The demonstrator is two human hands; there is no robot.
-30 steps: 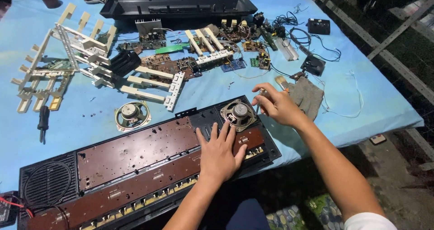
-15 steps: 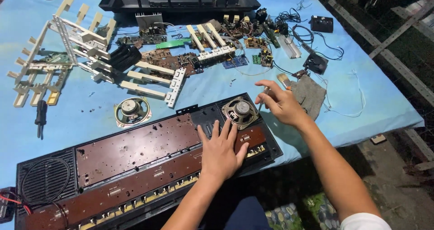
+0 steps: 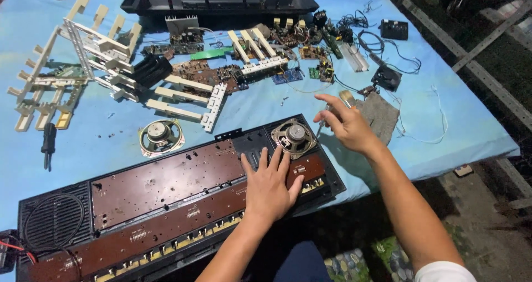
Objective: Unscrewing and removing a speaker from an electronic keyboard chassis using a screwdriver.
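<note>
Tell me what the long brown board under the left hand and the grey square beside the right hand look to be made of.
Brown board: probably rigid phenolic circuit laminate, matte reddish-brown, dotted with small holes and pale markings.
Grey square: seemingly cloth or felt, soft and dull, with slightly uneven edges lying flat on the blue table cover.

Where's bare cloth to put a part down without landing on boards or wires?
Bare blue cloth lies between the loose speaker and the screwdriver, and right of the grey rag up to the white wire. The far middle, around the circuit boards and black cables, is crowded.
</note>
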